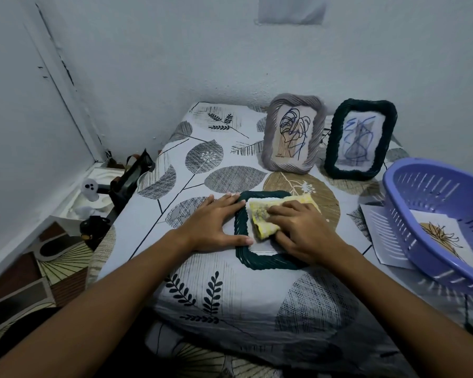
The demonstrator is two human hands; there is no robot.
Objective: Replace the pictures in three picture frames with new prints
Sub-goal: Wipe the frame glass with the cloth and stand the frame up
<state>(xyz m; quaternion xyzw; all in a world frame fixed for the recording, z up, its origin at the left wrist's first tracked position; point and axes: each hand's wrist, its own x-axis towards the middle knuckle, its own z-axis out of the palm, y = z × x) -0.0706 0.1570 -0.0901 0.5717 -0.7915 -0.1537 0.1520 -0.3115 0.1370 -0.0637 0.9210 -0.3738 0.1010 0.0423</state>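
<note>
— What's the step here?

— Cleaning, by the look of it. The dark green frame (260, 257) lies flat near the front edge of the leaf-print cloth (230, 296). The left hand (213, 222), fingers straight and together, presses on its left rim. The right hand (303, 230), fingers curled, presses a yellow cloth (260, 216) onto the frame's middle.

— And next?

— Probably finishing the wipe, then a print (388, 241) from right of that frame, under the purple basket (432, 211).

— Anything unclear?

— The basket hides most of the print. Beyond the flat frame, a grey frame (292, 135) and another dark frame (358, 137) stand against the wall; the latter's picture is blurred.
</note>
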